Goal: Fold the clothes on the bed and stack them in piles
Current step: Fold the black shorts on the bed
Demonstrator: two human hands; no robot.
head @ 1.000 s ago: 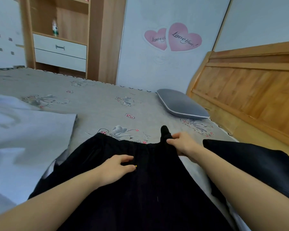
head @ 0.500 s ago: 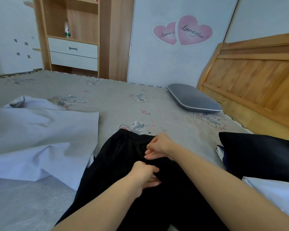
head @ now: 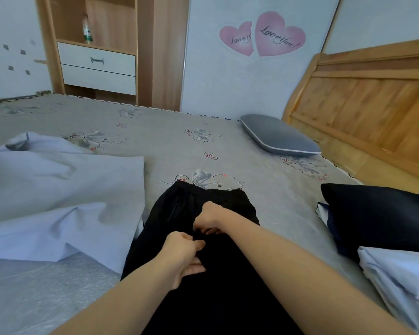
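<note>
Far left on the bed [head: 169,131], a pale blue sheet [head: 58,189] lies rumpled. Centre, the black garment [head: 203,286] stretches lengthwise; left hand [head: 182,257] curls in, pinching its fabric, right hand [head: 209,217] just beyond, fingers bunching the same cloth. Right: a dark pillow [head: 382,218], grey pillow [head: 278,134] beyond.

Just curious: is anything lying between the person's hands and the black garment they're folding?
Nothing visible. The left hand and right hand already lie on the black garment, their fingers curled into its cloth near the middle.
</note>
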